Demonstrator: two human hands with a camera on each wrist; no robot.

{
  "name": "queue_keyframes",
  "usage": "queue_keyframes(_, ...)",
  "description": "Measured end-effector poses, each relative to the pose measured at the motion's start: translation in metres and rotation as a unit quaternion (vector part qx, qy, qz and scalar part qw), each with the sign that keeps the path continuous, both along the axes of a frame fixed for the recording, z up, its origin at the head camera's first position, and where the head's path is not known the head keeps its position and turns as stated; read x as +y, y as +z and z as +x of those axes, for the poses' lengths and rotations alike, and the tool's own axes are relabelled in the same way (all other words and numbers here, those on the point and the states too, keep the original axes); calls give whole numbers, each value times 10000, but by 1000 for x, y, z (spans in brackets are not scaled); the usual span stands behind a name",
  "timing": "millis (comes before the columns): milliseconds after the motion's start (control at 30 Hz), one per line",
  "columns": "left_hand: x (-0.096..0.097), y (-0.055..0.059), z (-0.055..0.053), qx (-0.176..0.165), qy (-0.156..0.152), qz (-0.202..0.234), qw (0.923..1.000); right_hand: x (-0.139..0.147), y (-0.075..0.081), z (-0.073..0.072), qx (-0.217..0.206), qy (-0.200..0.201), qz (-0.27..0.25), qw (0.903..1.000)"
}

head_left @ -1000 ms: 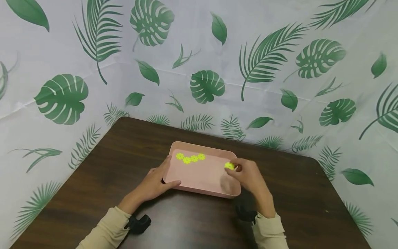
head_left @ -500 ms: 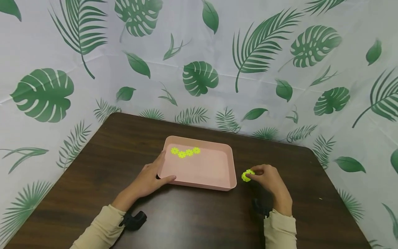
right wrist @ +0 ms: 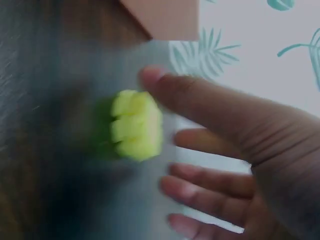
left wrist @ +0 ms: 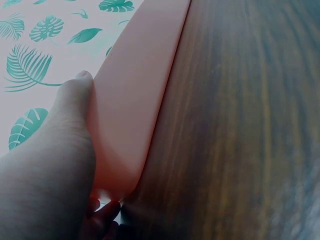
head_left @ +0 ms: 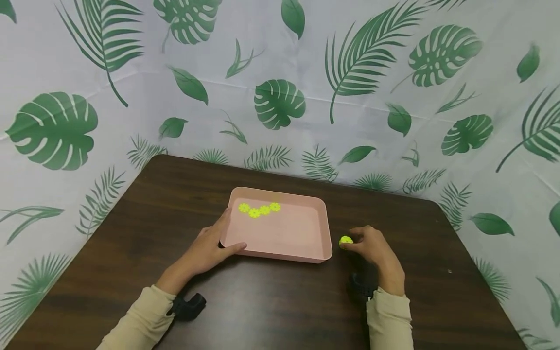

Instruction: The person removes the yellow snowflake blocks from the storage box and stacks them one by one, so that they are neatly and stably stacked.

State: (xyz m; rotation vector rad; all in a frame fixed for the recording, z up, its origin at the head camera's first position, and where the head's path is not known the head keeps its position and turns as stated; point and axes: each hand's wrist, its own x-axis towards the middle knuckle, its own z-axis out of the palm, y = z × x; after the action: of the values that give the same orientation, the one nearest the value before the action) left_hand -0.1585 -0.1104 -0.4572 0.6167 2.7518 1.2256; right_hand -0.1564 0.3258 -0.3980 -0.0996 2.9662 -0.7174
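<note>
My left hand [head_left: 204, 250] holds the front left corner of a shallow pink tray [head_left: 284, 255]. Its thumb lies at the front rim and the fingers run along the left side; in the left wrist view fingertips show past the tray's corner. Several flat yellow-green flower-shaped pieces [head_left: 254, 213] lie in a joined row inside the tray, at the back left. To the tray's right, a short yellow-green flower-shaped block [right wrist: 137, 125] sits on the table. My right hand [head_left: 374, 245] is right beside it, thumb and fingers spread loosely, with a gap between the fingertips and the block.
The dark wooden table [head_left: 271, 311] extends around the tray. A white curtain with green leaves [head_left: 280, 58] hangs behind and along both sides. Black wrist mounts [head_left: 188, 307] sit under both wrists. A tiny pale speck [head_left: 449, 271] lies at the right.
My right hand has carried the yellow-green block from inside the tray out to the right and let it go on the table. The left hand stays at the tray; the head view has shifted slightly.
</note>
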Motion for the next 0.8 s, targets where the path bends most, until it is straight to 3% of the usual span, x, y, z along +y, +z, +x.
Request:
queue_keyframes(167, -2, 1, -2, -14, -37, 62, 10000, -37, 30, -2, 685, 1, -128, 9976)
queue_keyframes(233, -2, 0, -2, -79, -16, 107, 9999, -63, 39, -12, 788, 371, -244, 9959)
queue_keyframes(300, -3, -1, -1, -139, 52, 177, 9997, -94, 43, -28, 595, 930, -299, 9934)
queue_keyframes(433, 0, -4, 2, -124, 73, 219, 9997, -138, 30, -56, 37, 2034, 213, 9788)
queue_keyframes(533, 3, -7, 4, -143, 9, 240, 9996, -154, 15, -66, -29, 2503, 985, 9631)
queue_keyframes(633, 4, -8, 6, -191, -18, 252, 9995, -160, 5, -71, -40, 2666, 1347, 9543)
queue_keyframes(800, -3, -3, 3, -123, 111, 315, 9994, -171, 9, -75, -629, 2864, 1061, 9501)
